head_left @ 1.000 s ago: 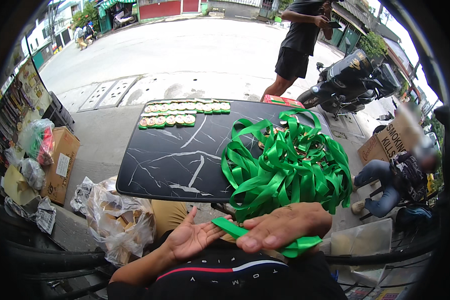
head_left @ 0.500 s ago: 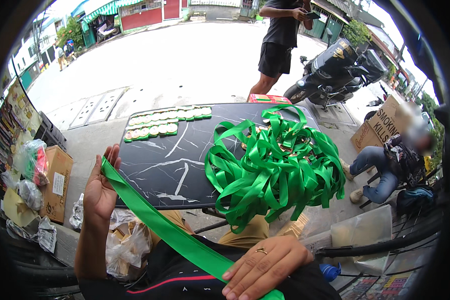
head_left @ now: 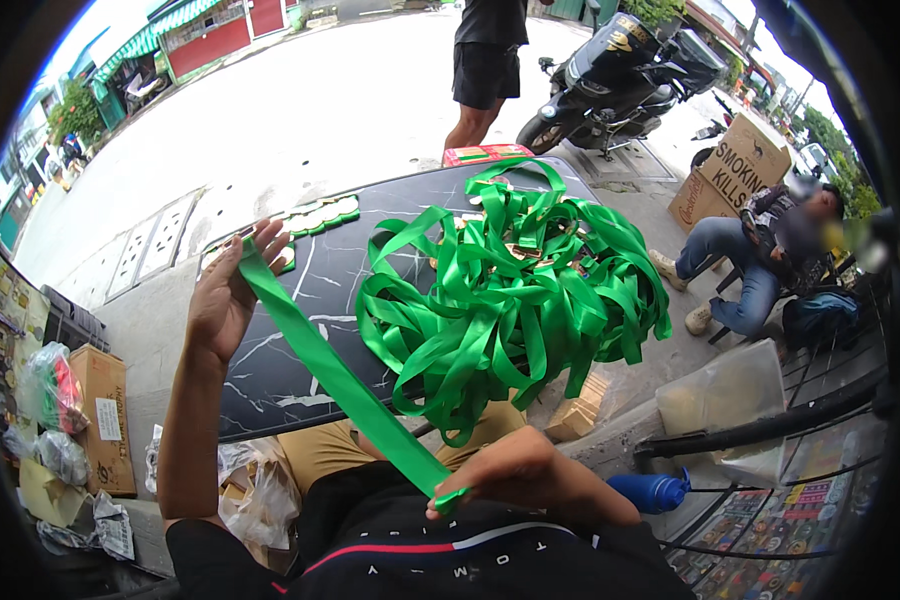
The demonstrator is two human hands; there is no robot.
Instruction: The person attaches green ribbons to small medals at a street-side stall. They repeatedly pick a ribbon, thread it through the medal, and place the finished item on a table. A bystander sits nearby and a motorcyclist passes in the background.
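A wide, shiny green ribbon [head_left: 342,380] stretches diagonally across my front. Its upper end is caught at the thumb and fingers of my left hand [head_left: 228,300], raised over the table's left side with the fingers fairly straight. My right hand [head_left: 515,470], low by my black shirt, pinches the lower end, which folds at the fingertips. To the right on the black marble-patterned table [head_left: 335,270] lies a large heap of looped green ribbons [head_left: 510,320] with medals [head_left: 530,252] among them. Flat rows of green-and-gold medals [head_left: 322,215] sit at the far left, partly hidden behind my left hand.
A red box [head_left: 485,154] rests at the far table edge. Beyond it a person [head_left: 485,75] stands near a motorcycle [head_left: 610,85]. Another person [head_left: 740,255] sits at right by cartons [head_left: 730,165]. A blue bottle [head_left: 650,491] is near my right elbow; a carton [head_left: 105,420] stands left.
My view has swung, so the scene sits further left and tilted. My right hand has turned from palm-down on the ribbon to pinching its lower end. My left hand still holds the upper end.
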